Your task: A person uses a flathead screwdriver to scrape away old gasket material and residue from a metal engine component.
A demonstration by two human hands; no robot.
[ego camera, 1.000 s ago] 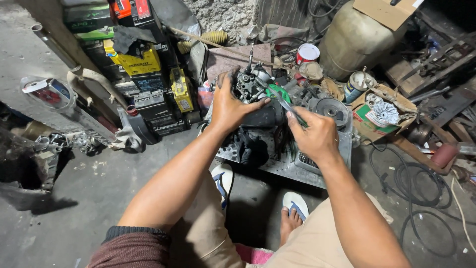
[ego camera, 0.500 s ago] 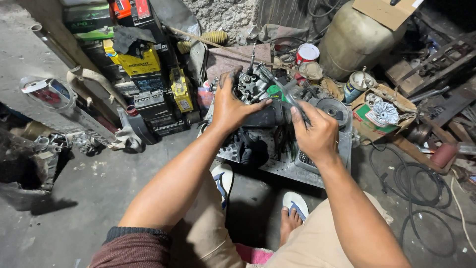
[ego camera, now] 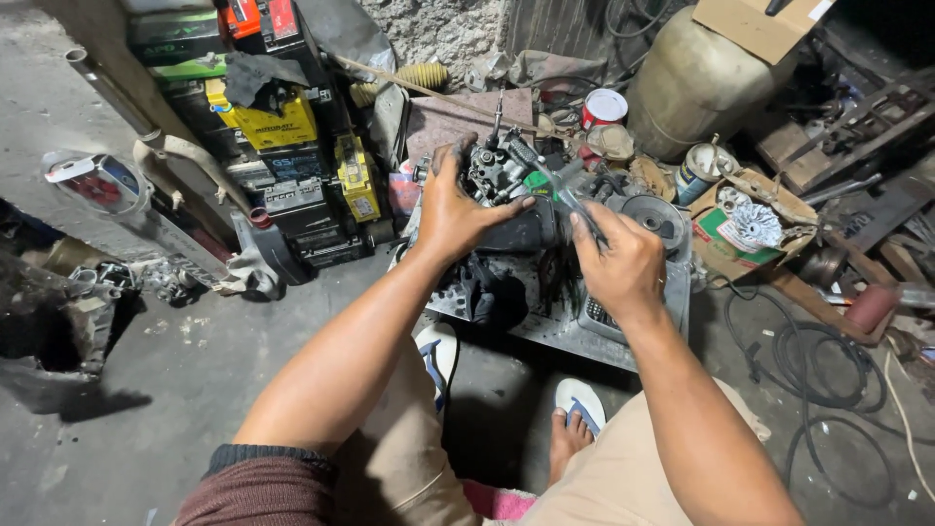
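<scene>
Left hand (ego camera: 456,209) is clamped over the top of a grimy engine part (ego camera: 506,190) — fingers wrapped round it, grip pressed tight against the metal. Right hand (ego camera: 616,263) has its grip pinched shut on a green-handled screwdriver (ego camera: 550,185), tip angled into the part's upper side. The part sits on a greasy metal tray (ego camera: 575,331) on the floor, just ahead of the sandalled feet — stacked batteries (ego camera: 282,127) to the left, a round pulley (ego camera: 653,216) just right.
</scene>
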